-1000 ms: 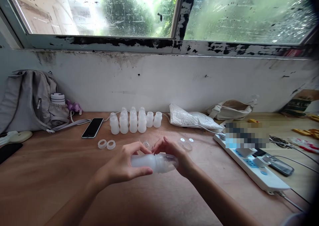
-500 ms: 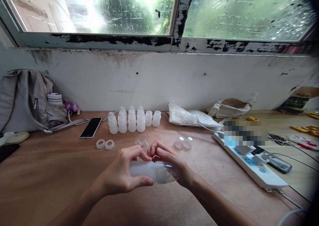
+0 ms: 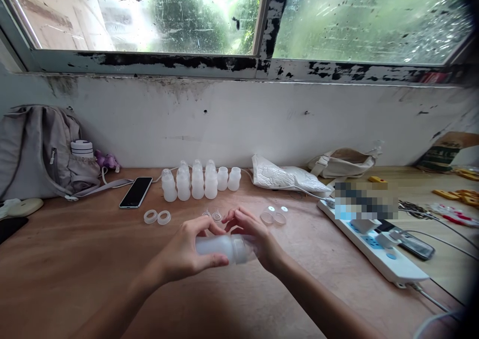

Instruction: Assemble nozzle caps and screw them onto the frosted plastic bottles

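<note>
Above a wooden table (image 3: 75, 259), a frosted plastic bottle (image 3: 219, 247) lies sideways, held between two hands. Left hand (image 3: 187, 252) wraps closed around its body. Right hand (image 3: 254, 234) closes over its cap end. Behind stand a row of small bottles (image 3: 198, 182), a phone (image 3: 136, 192) and two rings (image 3: 157, 217).

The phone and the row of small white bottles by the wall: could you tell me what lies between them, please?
In the head view, only bare tabletop separates the phone from the bottles; the two rings lie nearer the camera.
</note>
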Demonstrator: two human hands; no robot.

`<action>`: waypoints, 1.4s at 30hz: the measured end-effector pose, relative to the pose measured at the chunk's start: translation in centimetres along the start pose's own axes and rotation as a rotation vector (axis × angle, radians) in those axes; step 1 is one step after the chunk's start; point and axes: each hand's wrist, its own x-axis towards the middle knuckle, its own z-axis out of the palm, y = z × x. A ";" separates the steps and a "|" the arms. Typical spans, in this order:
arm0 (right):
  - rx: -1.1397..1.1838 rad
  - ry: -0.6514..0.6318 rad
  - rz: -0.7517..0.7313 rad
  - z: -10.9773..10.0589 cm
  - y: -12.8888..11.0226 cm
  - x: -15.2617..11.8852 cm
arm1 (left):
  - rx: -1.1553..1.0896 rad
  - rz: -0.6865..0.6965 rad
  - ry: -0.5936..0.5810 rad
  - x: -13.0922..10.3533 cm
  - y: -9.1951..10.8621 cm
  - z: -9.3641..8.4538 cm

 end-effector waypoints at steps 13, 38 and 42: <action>-0.063 0.159 -0.075 -1.2 1.6 3.4 | 0.199 -0.039 0.362 2.3 -4.0 0.8; -0.771 0.414 -0.265 -6.4 4.3 15.3 | 0.885 -0.562 0.079 2.6 -11.5 -7.1; -0.774 0.397 -0.249 -6.7 4.7 15.1 | 0.883 -0.552 0.087 2.8 -12.4 -7.0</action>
